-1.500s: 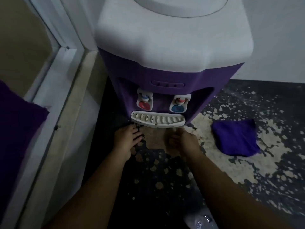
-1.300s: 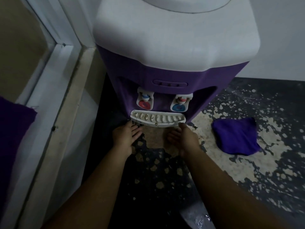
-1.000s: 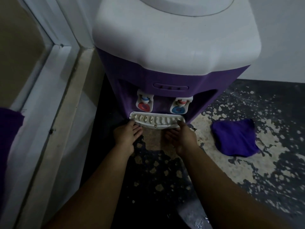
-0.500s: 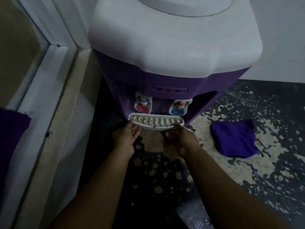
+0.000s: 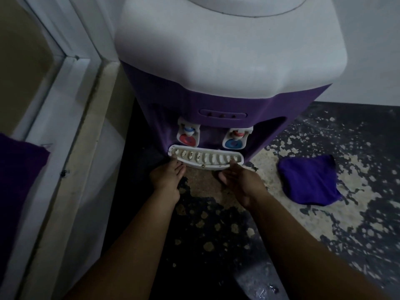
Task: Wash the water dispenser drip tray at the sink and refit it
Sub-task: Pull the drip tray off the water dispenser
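Left hand [image 5: 165,179] flat, straight fingers against drip tray's [image 5: 205,159] left front edge, right hand [image 5: 240,184] likewise at its right end — tray seated under water dispenser's [image 5: 216,100] taps [image 5: 187,138], purple cloth [image 5: 309,180] on floor [image 5: 216,234] nearby.

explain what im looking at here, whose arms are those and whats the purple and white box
This is one picture from a camera worn on a person's head, looking down, so the arms are that person's own. The box is a water dispenser standing on a worn, patchy floor. Under its two taps sits a white slotted drip tray. The left hand and the right hand touch its two ends with straight fingers; nothing is gripped. A purple cloth lies on the floor to the right.
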`<act>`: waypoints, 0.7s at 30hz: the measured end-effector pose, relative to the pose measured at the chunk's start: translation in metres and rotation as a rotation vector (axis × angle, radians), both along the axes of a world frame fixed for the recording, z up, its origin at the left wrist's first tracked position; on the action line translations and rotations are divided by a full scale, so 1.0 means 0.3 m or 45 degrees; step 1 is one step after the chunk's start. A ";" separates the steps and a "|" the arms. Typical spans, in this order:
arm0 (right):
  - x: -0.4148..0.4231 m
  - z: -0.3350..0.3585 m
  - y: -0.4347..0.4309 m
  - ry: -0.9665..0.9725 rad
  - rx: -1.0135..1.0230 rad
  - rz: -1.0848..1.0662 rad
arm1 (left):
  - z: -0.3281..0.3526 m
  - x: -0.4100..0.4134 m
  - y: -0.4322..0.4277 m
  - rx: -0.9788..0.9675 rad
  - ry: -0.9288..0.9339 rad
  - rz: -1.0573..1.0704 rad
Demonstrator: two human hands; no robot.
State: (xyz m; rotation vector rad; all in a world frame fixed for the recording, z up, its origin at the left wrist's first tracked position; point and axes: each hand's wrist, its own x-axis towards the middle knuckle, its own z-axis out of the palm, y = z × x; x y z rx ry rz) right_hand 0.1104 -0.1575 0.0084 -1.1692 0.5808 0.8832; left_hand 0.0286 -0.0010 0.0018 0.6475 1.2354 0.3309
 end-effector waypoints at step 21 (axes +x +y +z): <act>-0.043 0.116 -0.053 -0.156 -0.004 0.181 | 0.088 -0.162 -0.079 0.074 -0.090 0.054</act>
